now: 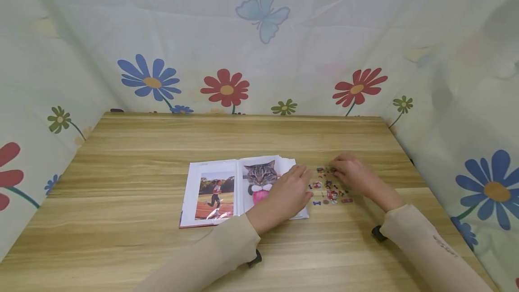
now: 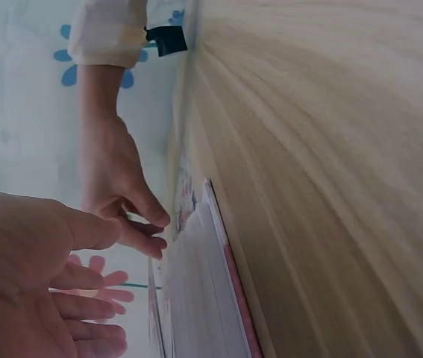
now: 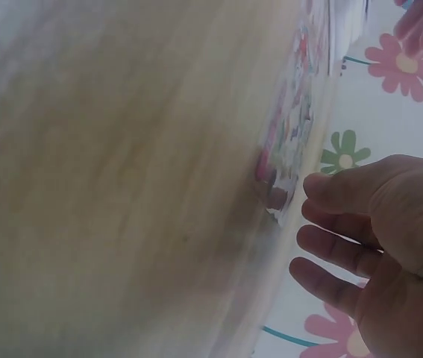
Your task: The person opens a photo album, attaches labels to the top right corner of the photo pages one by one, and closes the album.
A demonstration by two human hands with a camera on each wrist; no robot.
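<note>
A photo album (image 1: pixel 190 193) lies spread on the table, with a runner photo (image 1: pixel 215 197) in its left page and a cat picture (image 1: pixel 259 175) in its right. My left hand (image 1: pixel 284 195) is over the right page and covers part of the cat; its fingers look loosely extended in the left wrist view. Beside the album lies a clear sheet of small colourful stickers (image 1: pixel 331 196). At the sheet's upper right corner is my right hand (image 1: pixel 357 175), fingers slightly bent. Nothing shows in its grasp in the right wrist view (image 3: pixel 398 231); whether its fingertips touch the sheet is unclear.
The wooden table (image 1: pixel 121 148) reaches back to a white cloth wall (image 1: pixel 194 30) printed with flowers and a butterfly. More of this cloth hangs at both sides. A dark strap piece (image 1: pixel 379 234) sits under the right sleeve, another (image 1: pixel 255 259) under the left.
</note>
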